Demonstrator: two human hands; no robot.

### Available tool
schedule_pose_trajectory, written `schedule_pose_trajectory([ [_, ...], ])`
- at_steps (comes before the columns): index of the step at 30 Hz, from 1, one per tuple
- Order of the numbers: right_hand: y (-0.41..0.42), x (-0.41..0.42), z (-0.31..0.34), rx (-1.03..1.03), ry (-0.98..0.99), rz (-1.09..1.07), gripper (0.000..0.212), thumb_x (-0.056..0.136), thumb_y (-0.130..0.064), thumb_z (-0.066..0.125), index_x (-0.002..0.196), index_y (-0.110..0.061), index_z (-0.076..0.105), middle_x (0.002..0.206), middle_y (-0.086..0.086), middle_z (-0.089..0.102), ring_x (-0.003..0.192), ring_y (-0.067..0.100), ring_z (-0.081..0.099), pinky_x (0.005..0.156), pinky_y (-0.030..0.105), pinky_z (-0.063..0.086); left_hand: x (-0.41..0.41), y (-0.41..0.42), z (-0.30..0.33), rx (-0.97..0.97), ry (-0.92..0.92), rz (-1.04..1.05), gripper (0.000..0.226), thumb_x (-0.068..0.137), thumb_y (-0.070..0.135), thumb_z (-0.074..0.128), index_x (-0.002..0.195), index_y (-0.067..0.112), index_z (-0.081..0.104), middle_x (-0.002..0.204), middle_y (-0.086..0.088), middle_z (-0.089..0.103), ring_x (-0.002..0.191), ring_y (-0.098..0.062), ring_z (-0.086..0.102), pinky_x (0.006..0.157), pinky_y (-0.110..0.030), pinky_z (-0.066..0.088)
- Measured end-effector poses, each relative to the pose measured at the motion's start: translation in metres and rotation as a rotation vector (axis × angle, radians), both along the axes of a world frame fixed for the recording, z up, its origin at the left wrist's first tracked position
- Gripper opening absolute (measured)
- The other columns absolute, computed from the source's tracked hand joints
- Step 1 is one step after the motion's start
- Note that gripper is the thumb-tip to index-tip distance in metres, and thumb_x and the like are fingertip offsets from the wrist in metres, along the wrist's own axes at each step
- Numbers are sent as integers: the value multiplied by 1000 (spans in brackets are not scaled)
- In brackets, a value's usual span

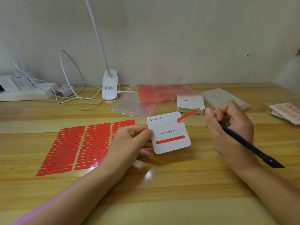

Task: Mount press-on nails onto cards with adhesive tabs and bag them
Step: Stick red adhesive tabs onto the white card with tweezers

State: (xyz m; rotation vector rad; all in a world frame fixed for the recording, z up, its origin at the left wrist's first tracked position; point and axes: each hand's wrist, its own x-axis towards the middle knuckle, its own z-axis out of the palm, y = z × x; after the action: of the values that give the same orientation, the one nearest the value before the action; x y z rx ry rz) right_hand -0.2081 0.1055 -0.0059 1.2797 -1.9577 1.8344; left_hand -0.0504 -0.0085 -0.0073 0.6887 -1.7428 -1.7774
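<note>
My left hand [129, 140] pinches the left edge of a white card [168, 133] printed "Handmade Nail", held just above the desk. One red adhesive strip [170, 139] lies along the card's lower part. A red backing strip [188, 115] sticks up from the card's upper right corner, its far end at the fingertips of my right hand [230, 125]. That hand also grips a dark pen-like tool [250, 146] that points back to the right. A sheet of red adhesive strips [81, 146] lies on the desk to the left.
A stack of blank cards [190, 102] sits behind the held card. Clear bags [133, 103], red sheets [155, 92], a bag stack [225, 97], and packed nails [285, 112] lie at the back right. A clip lamp [110, 85], cables and a power strip [24, 95] stand at back left.
</note>
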Motion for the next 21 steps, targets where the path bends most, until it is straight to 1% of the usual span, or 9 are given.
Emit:
schedule_pose_trajectory([
  [3, 1, -4, 3, -8, 6, -24, 32, 89, -11, 56, 65, -12, 36, 62, 24, 49, 56, 32, 44, 47, 33, 36, 1, 0, 0, 7, 3, -1, 41, 92, 6, 49, 76, 31, 76, 83, -1, 75, 72, -17, 72, 47, -16, 51],
  [5, 2, -8, 6, -19, 18, -44, 33, 90, -10, 56, 65, -11, 34, 63, 24, 49, 57, 31, 45, 47, 31, 36, 1, 0, 1, 9, 5, -4, 42, 92, 6, 49, 76, 32, 76, 83, 0, 75, 72, -17, 72, 47, -16, 51],
  [8, 3, -13, 9, -27, 15, -68, 33, 90, -10, 56, 65, -12, 34, 64, 24, 49, 59, 33, 46, 49, 33, 36, 1, 0, 1, 3, 1, -5, 43, 92, 6, 49, 77, 36, 75, 83, 1, 75, 73, -16, 72, 48, -16, 51],
  [11, 5, -20, 7, 49, 14, -65, 30, 89, -13, 57, 66, -12, 37, 64, 21, 50, 60, 31, 50, 50, 34, 39, 1, 0, 1, 6, 1, -3, 41, 92, 6, 49, 78, 34, 76, 83, 0, 75, 73, -16, 72, 48, -16, 51],
  [12, 5, -23, 6, 91, 16, -54, 29, 88, -12, 57, 66, -12, 39, 62, 17, 50, 57, 25, 51, 49, 31, 40, 1, 0, 1, 7, 2, -3, 41, 92, 6, 49, 78, 34, 76, 83, -1, 75, 73, -16, 72, 48, -16, 51],
  [14, 5, -27, 2, 178, 16, -33, 27, 87, -12, 58, 66, -11, 41, 56, -1, 49, 53, 6, 52, 44, 16, 37, 1, 1, 1, 8, 4, -2, 43, 92, 6, 49, 76, 34, 76, 83, -1, 75, 72, -16, 71, 48, -16, 51],
  [17, 4, -31, -4, 294, -1, -16, 24, 86, -13, 60, 68, -12, 43, 57, -21, 57, 55, -11, 51, 49, 6, 36, 1, 1, 2, 10, 5, -2, 45, 92, 5, 48, 73, 35, 76, 81, -1, 75, 70, -15, 71, 47, -16, 51],
  [19, 4, -35, -6, 356, 9, -18, 25, 84, -14, 63, 69, -16, 43, 59, -31, 56, 57, -16, 52, 51, 3, 36, 0, 1, 2, 12, 3, 1, 44, 92, 6, 49, 72, 34, 76, 81, -2, 75, 70, -15, 71, 47, -16, 51],
  [21, 3, -39, -7, 414, 37, -39, 24, 83, -20, 65, 70, -20, 45, 62, -28, 58, 61, -13, 52, 52, 5, 36, 0, 1, 1, 10, -2, 7, 42, 92, 5, 49, 72, 30, 77, 81, -3, 75, 70, -16, 71, 47, -16, 52],
])
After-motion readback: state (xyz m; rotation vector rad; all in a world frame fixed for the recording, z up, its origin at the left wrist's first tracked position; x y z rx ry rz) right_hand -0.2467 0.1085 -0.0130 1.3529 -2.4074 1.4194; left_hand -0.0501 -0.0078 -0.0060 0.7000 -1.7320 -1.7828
